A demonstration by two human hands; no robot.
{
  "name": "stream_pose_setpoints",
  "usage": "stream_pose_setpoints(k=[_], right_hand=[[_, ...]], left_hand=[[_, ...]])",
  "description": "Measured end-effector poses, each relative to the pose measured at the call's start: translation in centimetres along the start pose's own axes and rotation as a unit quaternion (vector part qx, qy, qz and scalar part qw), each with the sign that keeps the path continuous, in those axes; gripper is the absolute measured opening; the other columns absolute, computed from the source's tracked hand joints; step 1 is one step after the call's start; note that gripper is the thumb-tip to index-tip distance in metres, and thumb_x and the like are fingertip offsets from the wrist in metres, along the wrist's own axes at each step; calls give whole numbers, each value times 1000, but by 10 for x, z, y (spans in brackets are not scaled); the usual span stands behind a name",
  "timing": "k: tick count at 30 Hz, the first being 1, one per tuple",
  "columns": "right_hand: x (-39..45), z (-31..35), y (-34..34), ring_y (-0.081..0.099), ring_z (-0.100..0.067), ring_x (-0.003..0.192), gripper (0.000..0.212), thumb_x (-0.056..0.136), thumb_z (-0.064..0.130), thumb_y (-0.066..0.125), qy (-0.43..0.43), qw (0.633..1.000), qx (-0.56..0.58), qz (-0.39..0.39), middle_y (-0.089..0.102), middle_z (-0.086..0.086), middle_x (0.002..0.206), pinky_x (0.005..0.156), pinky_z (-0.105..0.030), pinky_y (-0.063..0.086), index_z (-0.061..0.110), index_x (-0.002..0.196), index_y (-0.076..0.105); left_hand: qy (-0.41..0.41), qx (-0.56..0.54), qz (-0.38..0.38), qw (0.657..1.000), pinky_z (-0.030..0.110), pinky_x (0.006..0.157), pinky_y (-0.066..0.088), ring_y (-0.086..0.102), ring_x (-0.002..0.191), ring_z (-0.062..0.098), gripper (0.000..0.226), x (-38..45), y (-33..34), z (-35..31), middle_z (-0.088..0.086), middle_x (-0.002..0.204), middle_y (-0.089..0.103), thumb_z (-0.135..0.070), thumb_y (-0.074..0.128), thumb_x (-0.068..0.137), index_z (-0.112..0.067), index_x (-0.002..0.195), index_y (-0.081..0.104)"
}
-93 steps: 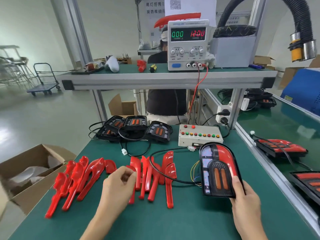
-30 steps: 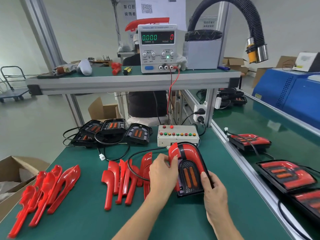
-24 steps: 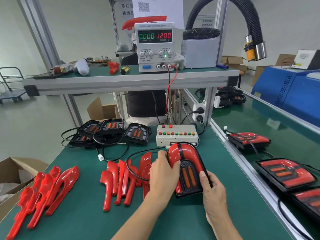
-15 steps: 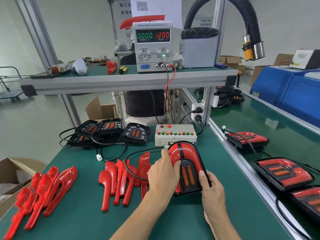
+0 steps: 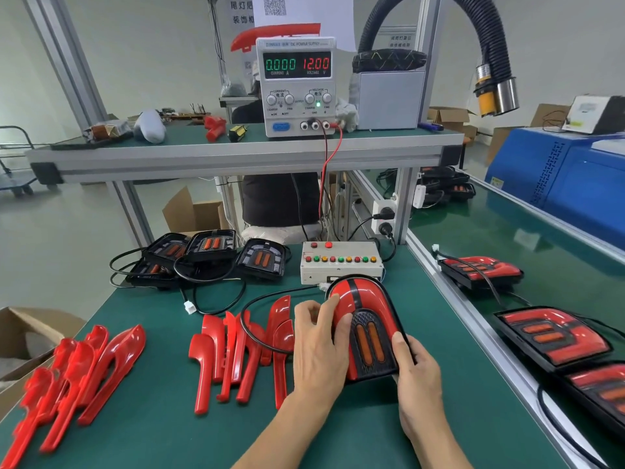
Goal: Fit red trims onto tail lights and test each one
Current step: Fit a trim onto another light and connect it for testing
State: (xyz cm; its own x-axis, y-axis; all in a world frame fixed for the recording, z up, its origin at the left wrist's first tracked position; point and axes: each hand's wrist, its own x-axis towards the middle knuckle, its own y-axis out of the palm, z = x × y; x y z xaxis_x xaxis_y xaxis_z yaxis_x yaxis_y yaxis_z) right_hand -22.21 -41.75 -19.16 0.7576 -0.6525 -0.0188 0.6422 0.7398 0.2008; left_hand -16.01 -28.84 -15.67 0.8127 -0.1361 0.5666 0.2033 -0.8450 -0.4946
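A black tail light (image 5: 368, 333) with two orange lenses lies on the green bench in front of the test box (image 5: 341, 267). Red trim covers its arched top and both sides. My left hand (image 5: 318, 353) grips its left edge, fingers curled onto the left red trim. My right hand (image 5: 417, 377) holds the lower right corner, thumb lying along the right rim. Its black cable (image 5: 257, 340) loops left and back to a white plug at the box. Loose red trims lie in a middle pile (image 5: 233, 353) and a left pile (image 5: 77, 374).
Several untrimmed black tail lights (image 5: 209, 253) with cables sit at the bench's back. A power supply (image 5: 296, 86) on the upper shelf reads 0.000 A and 12.00 V. Trimmed tail lights (image 5: 551, 336) lie on the right conveyor. A cardboard box (image 5: 20, 336) stands at far left.
My left hand took a red trim from the middle pile and brought it to the tail light's left side. The light came down from my right hand onto the bench. Over the last second both hands stay put.
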Motion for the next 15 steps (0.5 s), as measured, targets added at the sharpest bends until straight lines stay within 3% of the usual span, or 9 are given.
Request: stream_pose_setpoints(k=[4, 7, 9, 12, 15], right_hand=[[0, 2, 0, 75, -24, 95, 22, 103, 33, 59, 10, 1000, 13, -2, 79, -5, 98, 86, -41, 59, 21, 100, 77], [0, 2, 0, 76, -23, 97, 25, 102, 33, 59, 22, 999, 35, 2, 79, -6, 101, 83, -38, 60, 15, 108, 75], [0, 2, -1, 75, -23, 99, 28, 102, 34, 59, 29, 998, 48, 6, 79, -6, 103, 83, -37, 60, 13, 113, 73], [0, 4, -1, 75, -25, 100, 35, 93, 39, 64, 25, 998, 64, 9, 79, -9, 105, 76, -29, 61, 11, 114, 72], [-3, 6, -1, 75, -23, 100, 51, 81, 47, 72, 19, 997, 81, 11, 78, -8, 108, 75, -27, 61, 12, 118, 71]], left_hand=[[-108, -112, 28, 987, 25, 87, 48, 54, 102, 2, 43, -1, 3, -8, -13, 117, 49, -52, 46, 99, -43, 141, 41], [-256, -240, 82, 933, 40, 88, 57, 68, 95, 14, 63, 4, 1, -9, -6, 113, 64, -56, 60, 93, -43, 146, 28], [-319, -304, 145, 886, 42, 93, 58, 72, 99, 15, 65, 9, -3, -7, 1, 114, 72, -57, 66, 90, -26, 142, 43], [-344, -419, 207, 814, 44, 94, 58, 74, 103, 22, 51, 15, -8, -6, 7, 110, 77, -48, 67, 92, -8, 122, 63], [-340, -462, 190, 797, 45, 95, 58, 73, 104, 25, 51, 15, -8, -8, 11, 110, 76, -45, 68, 90, -4, 119, 63]])
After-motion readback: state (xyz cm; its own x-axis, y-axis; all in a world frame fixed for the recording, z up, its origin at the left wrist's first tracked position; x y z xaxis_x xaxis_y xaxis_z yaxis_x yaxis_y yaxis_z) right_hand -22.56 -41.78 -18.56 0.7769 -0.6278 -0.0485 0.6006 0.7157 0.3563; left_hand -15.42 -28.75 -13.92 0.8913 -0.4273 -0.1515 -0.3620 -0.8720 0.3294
